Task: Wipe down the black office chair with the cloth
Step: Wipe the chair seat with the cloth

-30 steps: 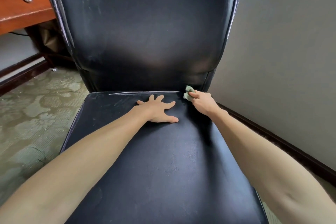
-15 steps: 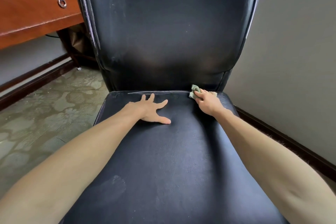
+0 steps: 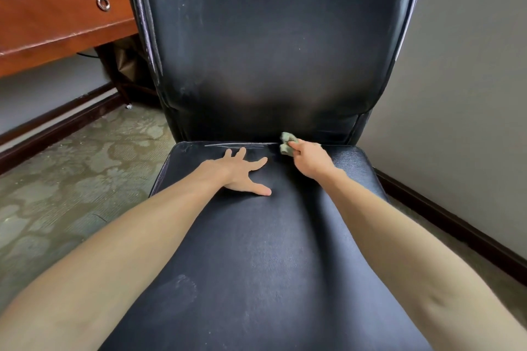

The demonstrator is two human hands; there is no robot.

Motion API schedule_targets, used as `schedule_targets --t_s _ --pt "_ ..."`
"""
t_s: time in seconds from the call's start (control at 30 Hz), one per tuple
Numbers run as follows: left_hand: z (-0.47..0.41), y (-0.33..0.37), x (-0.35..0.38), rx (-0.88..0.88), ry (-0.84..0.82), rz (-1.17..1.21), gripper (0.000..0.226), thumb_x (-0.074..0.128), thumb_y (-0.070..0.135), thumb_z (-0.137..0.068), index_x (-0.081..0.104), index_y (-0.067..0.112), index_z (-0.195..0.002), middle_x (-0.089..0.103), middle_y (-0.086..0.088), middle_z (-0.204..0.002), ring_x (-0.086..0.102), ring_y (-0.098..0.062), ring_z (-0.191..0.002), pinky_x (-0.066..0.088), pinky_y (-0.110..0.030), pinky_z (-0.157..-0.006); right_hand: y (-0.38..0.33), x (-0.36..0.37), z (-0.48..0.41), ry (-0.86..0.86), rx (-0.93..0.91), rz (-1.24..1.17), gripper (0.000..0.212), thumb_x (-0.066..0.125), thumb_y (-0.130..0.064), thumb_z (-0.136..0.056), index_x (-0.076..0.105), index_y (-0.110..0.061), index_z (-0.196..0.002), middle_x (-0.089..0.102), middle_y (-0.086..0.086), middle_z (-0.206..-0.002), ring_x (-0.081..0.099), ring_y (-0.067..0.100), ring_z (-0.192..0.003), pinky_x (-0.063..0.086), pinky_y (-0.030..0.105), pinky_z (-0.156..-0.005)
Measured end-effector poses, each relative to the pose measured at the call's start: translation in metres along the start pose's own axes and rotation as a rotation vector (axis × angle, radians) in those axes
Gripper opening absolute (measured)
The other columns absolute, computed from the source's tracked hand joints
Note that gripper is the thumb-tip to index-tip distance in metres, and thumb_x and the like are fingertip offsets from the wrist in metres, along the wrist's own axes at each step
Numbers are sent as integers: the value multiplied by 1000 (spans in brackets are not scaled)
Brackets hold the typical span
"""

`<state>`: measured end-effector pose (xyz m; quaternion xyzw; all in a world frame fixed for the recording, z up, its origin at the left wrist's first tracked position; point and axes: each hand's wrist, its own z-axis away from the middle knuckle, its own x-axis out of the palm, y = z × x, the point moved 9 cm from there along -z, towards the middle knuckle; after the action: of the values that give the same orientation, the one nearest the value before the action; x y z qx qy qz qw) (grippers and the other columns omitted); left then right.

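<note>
Both bare arms reached forward over the black leather office chair (image 3: 256,251). The left hand (image 3: 236,174) lay flat on the seat, palm down, fingers spread wide and gripping nothing. Just to its right, the right hand (image 3: 309,158) was closed around a small bunched pale green cloth (image 3: 286,144), pressing it at the seam where seat met backrest. The upholstery showed dusty smears.

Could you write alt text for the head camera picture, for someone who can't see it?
A person's right hand presses a small bunched green cloth against the rear edge of a black leather office chair seat, while the left hand rests flat on the seat, fingers spread. A reddish wooden desk stands to the left.
</note>
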<state>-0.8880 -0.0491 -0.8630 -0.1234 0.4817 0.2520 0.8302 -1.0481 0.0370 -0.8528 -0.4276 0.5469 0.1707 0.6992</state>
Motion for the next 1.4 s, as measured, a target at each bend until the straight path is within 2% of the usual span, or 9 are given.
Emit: schedule_targets --t_s 0.23,0.4,0.5,0.67,0.8,0.9,1.03,1.17,1.4 --pt "-8 2 -2 29 27 -9 97 49 87 -71 -1 56 -148 -14 0 -163 -12 -36 -149 13 -69 -112 94 -40 21 101 210 86 41 40 -31 -99 50 -28 -139 55 11 -137 50 36 -122 39 36 -99" --pt "-10 2 0 32 26 21 97 51 86 -71 0 57 -148 -15 2 -163 -14 -35 -148 12 -72 -110 70 -28 12 93 223 44 41 45 -29 -97 53 -22 -137 55 11 -138 46 35 -127 33 31 -106" --pt "-12 0 -1 27 14 35 99 53 86 -69 0 57 -148 -15 0 -163 -15 -36 -148 14 -69 -111 28 -12 3 35 133 -39 40 46 -36 -99 53 -27 -137 47 2 -145 37 29 -136 28 27 -108" --pt "-9 -1 -1 11 10 43 101 53 87 -68 -1 57 -148 -14 -1 -163 -14 -38 -148 14 -68 -112 -7 7 -3 -54 26 -24 42 39 -36 -101 45 -27 -142 35 -3 -153 28 24 -141 22 31 -112" --pt "-11 -3 3 6 28 62 100 52 89 -66 0 60 -146 -14 2 -163 -16 -34 -148 14 -70 -111 26 0 3 -22 93 -55 42 40 -39 -98 47 -33 -140 37 -6 -152 35 25 -139 29 35 -113" --pt "-15 -4 3 11 27 86 102 53 91 -62 1 61 -145 -14 2 -163 -16 -34 -148 12 -72 -111 68 -25 16 56 185 -5 44 42 -44 -95 50 -34 -137 52 0 -141 49 28 -127 39 34 -104" --pt "-15 -3 3 15 64 112 98 56 86 -67 5 60 -146 -14 2 -163 -18 -34 -148 2 -76 -108 115 -52 36 121 301 67 42 39 -38 -98 51 -29 -137 55 6 -137 49 33 -123 39 35 -100" --pt "-15 -2 4 18 65 106 97 55 84 -70 4 58 -147 -14 2 -163 -18 -35 -147 1 -76 -108 96 -44 28 122 307 97 42 38 -33 -98 53 -17 -133 56 14 -133 50 37 -121 36 36 -101" --pt "-5 -2 0 -3 51 87 98 56 84 -70 3 57 -148 -12 4 -164 -15 -33 -148 8 -75 -108 11 -8 5 -46 128 15 47 40 -50 -99 49 -30 -139 46 8 -145 38 36 -134 28 34 -108"
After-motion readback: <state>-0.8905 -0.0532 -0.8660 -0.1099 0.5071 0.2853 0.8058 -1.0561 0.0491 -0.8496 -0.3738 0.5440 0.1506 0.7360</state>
